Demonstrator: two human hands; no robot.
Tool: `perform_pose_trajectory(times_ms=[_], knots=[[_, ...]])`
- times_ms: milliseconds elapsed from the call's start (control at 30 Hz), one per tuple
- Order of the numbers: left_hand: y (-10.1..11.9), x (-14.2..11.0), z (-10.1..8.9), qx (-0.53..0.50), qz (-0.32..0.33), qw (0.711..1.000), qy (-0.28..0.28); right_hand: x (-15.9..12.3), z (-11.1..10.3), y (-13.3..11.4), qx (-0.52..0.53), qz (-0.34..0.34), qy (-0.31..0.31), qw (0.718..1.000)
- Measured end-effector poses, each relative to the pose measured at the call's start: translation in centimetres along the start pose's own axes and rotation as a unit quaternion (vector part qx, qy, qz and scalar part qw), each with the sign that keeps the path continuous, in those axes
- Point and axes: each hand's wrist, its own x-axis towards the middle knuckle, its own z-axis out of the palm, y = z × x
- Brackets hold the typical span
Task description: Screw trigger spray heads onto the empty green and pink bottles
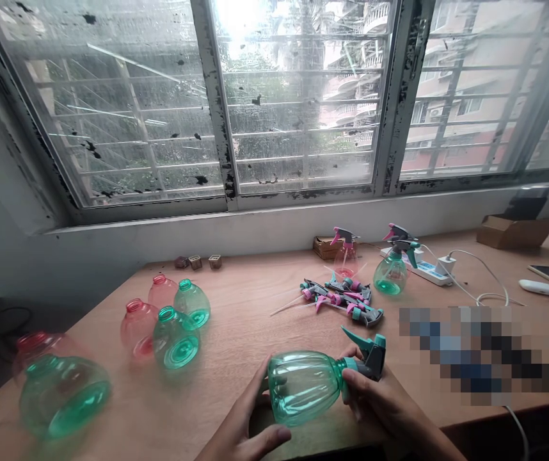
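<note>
A clear green spray bottle point(303, 387) lies tilted on its side between my two hands, its base toward the left. My left hand point(246, 416) cups the base end, fingers behind it and thumb below in front. My right hand point(370, 390) is closed around the neck, where the teal collar of the grey and teal spray head point(374, 358) meets the bottle. The teal trigger points up and left. Beyond it lies a pile of loose pink, teal and grey spray heads point(339, 294) with thin tubes.
Open green bottles point(178, 339) and red bottles point(137, 326) stand on the left of the wooden table. At the back are a red spray bottle point(346, 259), a green spray bottle point(390, 272), a power strip point(430, 272) with cables and a cardboard box point(517, 232). A blurred patch covers the right.
</note>
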Motion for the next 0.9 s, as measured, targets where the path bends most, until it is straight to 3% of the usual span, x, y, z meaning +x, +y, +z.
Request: perform_pose_trajectory(times_ms=[233, 500, 900], knots=[[-0.2, 0.2, 0.4, -0.038, -0.004, 0.999, -0.005, 0.0, 0.0, 0.0, -0.002, -0.003, 0.0, 1.0], [-0.5, -0.1, 0.0, -0.006, -0.007, 1.0, 0.01, 0.0, -0.1, 0.1, -0.001, -0.013, -0.014, 1.0], [-1.0, 0.2, 0.2, -0.003, 0.021, 1.0, -0.016, 0.2, -0.3, 0.3, -0.009, -0.012, -0.01, 1.0]])
